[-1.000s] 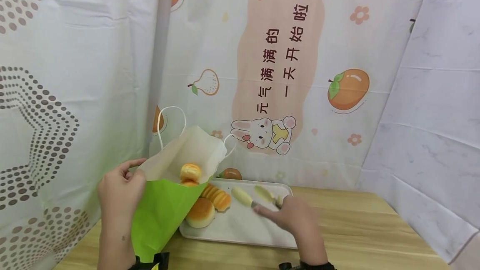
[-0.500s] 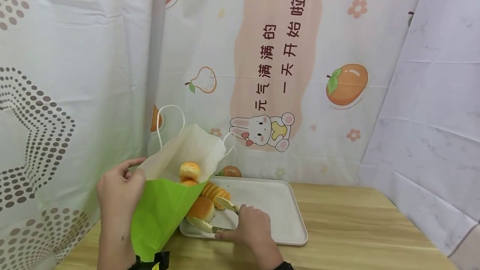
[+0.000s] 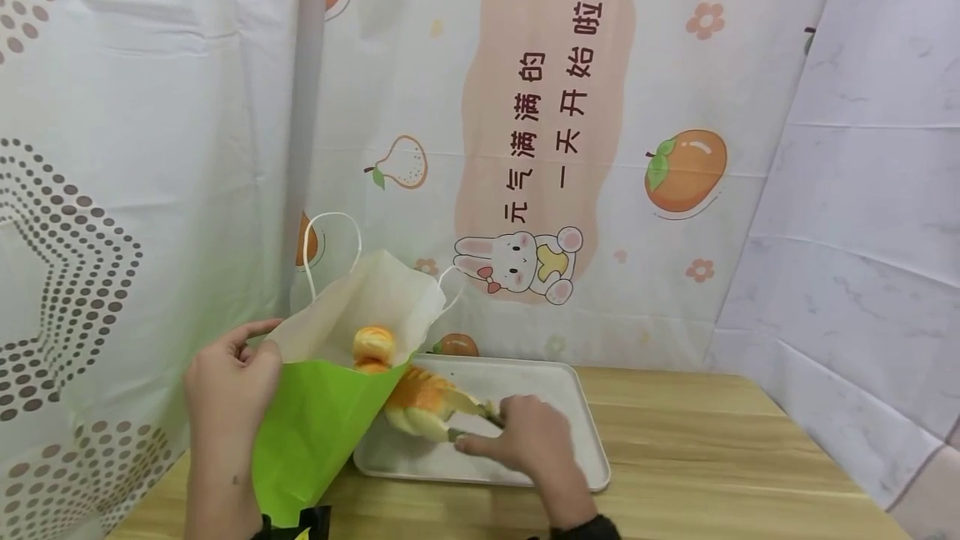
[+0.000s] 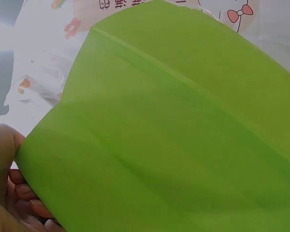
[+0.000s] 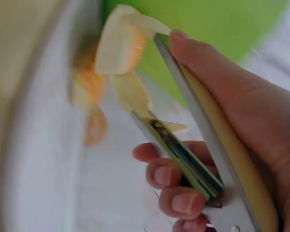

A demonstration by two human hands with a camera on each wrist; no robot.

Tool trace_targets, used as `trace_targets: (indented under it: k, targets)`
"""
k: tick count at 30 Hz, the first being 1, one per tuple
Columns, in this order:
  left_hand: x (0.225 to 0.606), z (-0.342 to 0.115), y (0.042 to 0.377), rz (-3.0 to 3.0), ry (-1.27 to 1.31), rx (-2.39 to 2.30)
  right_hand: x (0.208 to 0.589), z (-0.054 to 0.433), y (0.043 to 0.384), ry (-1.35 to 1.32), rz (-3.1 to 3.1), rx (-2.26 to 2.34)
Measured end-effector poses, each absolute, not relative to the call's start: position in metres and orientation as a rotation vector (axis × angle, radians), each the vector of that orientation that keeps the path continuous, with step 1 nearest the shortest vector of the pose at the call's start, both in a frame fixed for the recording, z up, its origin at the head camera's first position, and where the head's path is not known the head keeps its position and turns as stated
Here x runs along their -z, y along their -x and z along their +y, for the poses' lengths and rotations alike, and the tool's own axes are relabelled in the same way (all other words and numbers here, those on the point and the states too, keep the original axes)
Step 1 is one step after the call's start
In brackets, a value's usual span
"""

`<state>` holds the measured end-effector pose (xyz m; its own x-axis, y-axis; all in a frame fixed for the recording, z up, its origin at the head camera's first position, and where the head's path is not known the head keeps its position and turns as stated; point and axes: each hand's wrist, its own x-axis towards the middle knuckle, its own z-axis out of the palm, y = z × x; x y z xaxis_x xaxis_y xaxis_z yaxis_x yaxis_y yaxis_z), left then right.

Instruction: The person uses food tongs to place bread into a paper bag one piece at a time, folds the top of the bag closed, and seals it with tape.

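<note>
At the left, my left hand (image 3: 232, 386) pinches the rim of a green paper bag (image 3: 311, 432) with a white inside, whose mouth leans open toward the tray. Small golden bread rolls (image 3: 373, 345) show inside the bag's mouth. My right hand (image 3: 531, 440) grips metal food tongs with pale yellow tips (image 3: 427, 425). Between those tips sits a round bun (image 5: 116, 46), orange-brown on top and pale at the side, held beside the bag. Behind it on the tray lies a ridged bread (image 3: 426, 377), partly hidden; it is blurred in the right wrist view.
A white rectangular tray (image 3: 547, 394) lies on the wooden table (image 3: 690, 440), its left end behind the bag. White cord handles (image 3: 332, 215) rise from the bag. Printed curtains (image 3: 420, 65) hang close behind and on both sides.
My right hand has moved the tongs left from the tray's right part, and their tips have come together around the round bun. My left hand stays on the bag's rim.
</note>
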<state>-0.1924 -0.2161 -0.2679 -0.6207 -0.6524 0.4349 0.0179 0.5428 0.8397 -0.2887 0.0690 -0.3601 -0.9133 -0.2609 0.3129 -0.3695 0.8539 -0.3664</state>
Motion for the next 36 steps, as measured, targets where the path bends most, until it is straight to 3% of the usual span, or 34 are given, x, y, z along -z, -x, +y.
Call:
trace_targets:
  k: [4, 10, 28, 36]
  targets:
    - [0.268, -0.219, 0.193, -2.005, -0.524, 1.085, 0.345, 0.104, 0.297, -0.300, -2.845, -0.671]
    - [0.268, -0.225, 0.189, -2.015, -0.553, 1.086, 0.353, 0.134, 0.306, -0.175, -2.929, -0.462]
    - [0.273, -0.223, 0.191, -2.041, -0.564, 1.066, 0.392, 0.129, 0.313, -0.202, -2.834, -0.391]
    - [0.269, -0.221, 0.193, -2.055, -0.545, 1.079, 0.365, 0.142, 0.304, -0.093, -2.820, -0.636]
